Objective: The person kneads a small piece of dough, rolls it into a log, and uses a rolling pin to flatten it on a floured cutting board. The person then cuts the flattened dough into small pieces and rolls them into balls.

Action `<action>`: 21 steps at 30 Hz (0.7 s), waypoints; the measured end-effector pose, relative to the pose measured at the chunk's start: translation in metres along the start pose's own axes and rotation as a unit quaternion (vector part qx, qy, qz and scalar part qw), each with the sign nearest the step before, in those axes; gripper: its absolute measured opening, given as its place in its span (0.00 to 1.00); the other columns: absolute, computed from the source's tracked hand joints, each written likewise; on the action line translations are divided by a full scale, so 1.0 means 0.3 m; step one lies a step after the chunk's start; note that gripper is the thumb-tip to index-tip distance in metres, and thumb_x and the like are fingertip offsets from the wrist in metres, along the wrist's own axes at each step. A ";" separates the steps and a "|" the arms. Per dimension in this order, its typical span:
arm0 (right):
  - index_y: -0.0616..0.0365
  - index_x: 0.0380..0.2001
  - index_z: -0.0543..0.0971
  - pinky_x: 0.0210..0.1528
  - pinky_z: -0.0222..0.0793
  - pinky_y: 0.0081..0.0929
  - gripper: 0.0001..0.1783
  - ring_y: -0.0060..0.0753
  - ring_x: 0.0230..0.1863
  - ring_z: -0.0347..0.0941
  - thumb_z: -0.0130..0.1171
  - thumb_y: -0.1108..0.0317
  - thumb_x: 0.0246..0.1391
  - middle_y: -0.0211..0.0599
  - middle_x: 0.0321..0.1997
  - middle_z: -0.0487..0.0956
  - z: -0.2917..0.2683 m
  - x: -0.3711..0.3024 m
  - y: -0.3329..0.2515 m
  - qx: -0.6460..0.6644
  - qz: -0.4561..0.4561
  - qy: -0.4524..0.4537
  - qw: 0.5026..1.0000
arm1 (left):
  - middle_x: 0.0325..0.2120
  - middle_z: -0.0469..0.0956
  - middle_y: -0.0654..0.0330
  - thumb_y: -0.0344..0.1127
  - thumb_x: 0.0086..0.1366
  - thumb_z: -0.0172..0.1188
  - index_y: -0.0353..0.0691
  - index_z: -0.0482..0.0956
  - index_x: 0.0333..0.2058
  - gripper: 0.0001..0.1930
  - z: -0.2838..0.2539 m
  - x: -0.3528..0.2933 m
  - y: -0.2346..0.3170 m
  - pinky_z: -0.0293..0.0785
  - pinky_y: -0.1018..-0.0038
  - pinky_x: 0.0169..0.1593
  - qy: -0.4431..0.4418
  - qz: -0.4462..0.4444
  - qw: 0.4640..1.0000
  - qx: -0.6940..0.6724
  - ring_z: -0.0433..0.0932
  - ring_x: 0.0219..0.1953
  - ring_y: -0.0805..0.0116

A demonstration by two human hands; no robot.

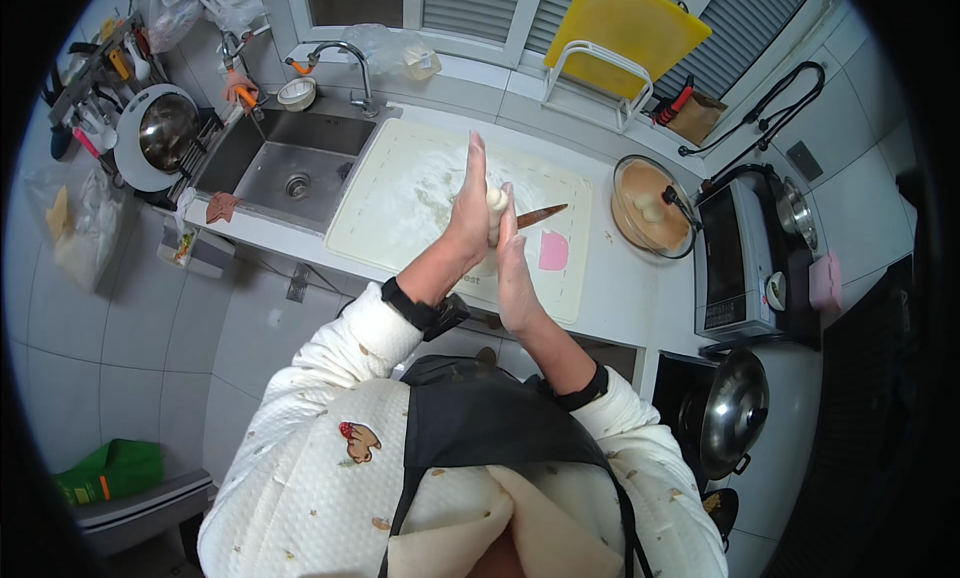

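Between my two raised palms sits a pale piece of dough (pixel 495 199), pressed from both sides. My left hand (pixel 468 210) stands with its fingers stretched out and pointing away from me, dusted with white flour. Facing it, my right hand (pixel 513 278) is straight too, its palm against the dough. Beneath them lies a pale cutting board (pixel 352 230) with flour scattered over its middle. A knife (pixel 541 215) rests on the board just right of my hands, its handle end hidden behind them. Near it lies a flat pink dough scraper (pixel 553 250).
Right of the board stands a glass bowl (pixel 622 225) with pale dough pieces inside. A microwave (pixel 728 248) and a lidded pan (pixel 735 408) are farther right. The sink (pixel 285 183) lies left, and a yellow board (pixel 625 33) stands in a white rack behind.
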State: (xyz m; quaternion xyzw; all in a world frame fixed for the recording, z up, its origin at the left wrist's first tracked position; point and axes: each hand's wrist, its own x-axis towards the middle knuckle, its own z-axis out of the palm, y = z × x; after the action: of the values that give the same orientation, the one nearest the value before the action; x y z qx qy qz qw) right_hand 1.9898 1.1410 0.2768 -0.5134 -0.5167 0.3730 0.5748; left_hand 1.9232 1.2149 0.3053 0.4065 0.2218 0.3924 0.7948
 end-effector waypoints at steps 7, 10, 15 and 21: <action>0.68 0.73 0.43 0.77 0.32 0.35 0.39 0.40 0.80 0.35 0.25 0.47 0.74 0.49 0.79 0.43 0.046 0.034 -0.060 0.013 -0.035 0.010 0.999 | 0.73 0.45 0.52 0.58 0.77 0.35 0.45 0.42 0.74 0.35 -0.057 0.013 -0.044 0.45 0.68 0.72 0.019 0.012 1.000 0.001 0.46 0.74 0.63; 0.67 0.73 0.42 0.77 0.31 0.37 0.38 0.42 0.80 0.35 0.24 0.48 0.74 0.47 0.80 0.41 0.000 0.039 -0.042 -0.025 -0.053 0.006 0.998 | 0.75 0.40 0.53 0.54 0.78 0.34 0.44 0.40 0.74 0.35 0.011 -0.027 -0.022 0.39 0.68 0.74 0.007 0.006 0.998 0.069 0.41 0.75 0.62; 0.66 0.73 0.43 0.77 0.31 0.36 0.38 0.44 0.79 0.35 0.22 0.46 0.73 0.48 0.79 0.42 0.008 0.057 -0.066 -0.022 -0.054 0.016 0.998 | 0.74 0.43 0.54 0.59 0.77 0.32 0.39 0.43 0.73 0.37 -0.010 -0.018 -0.064 0.39 0.69 0.74 -0.003 0.018 0.998 0.063 0.42 0.75 0.62; 0.67 0.73 0.42 0.76 0.37 0.38 0.39 0.52 0.78 0.41 0.29 0.48 0.71 0.56 0.77 0.45 -0.097 0.114 0.092 -0.289 -0.127 0.102 0.943 | 0.73 0.47 0.49 0.65 0.75 0.28 0.40 0.43 0.73 0.40 0.055 -0.113 -0.149 0.43 0.68 0.73 -0.016 -0.049 0.998 0.048 0.46 0.74 0.58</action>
State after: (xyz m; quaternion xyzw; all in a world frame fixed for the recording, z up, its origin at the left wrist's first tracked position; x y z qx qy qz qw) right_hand 2.0275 1.1733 0.2589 -0.6229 -0.6016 0.0774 0.4941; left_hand 1.9340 1.1638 0.2793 0.4396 0.2469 0.3352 0.7959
